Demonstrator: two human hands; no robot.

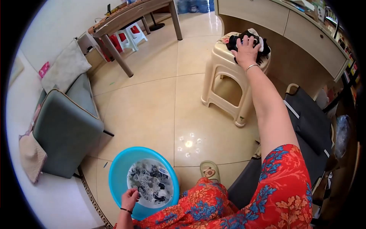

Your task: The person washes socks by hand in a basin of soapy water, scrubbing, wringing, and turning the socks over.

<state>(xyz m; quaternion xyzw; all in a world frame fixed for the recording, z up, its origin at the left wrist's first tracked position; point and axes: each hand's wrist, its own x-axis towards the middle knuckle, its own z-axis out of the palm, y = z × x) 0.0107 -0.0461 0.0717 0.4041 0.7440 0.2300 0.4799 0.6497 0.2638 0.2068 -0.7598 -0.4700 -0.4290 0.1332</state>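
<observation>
My right hand [247, 50] reaches far forward, its fingers spread over a bunched pile of dark and white cloth items [263, 47]. That pile lies on the seat of a cream plastic stool [225, 68]. Low on the left, a blue basin [119, 171] stands on the floor, holding foamy water with several dark and white cloth pieces [152, 177]. Over the near left part of the basin is my left hand [130, 198], with its fingers curled together. Whether anything is between those fingers is hidden.
A grey-green chair [68, 129] stands left of the basin. A dark folding chair [309, 114] is close on my right. Beyond the stool runs a counter with drawers [267, 15]. A wooden table [129, 19] stands at the back over white stools [129, 38].
</observation>
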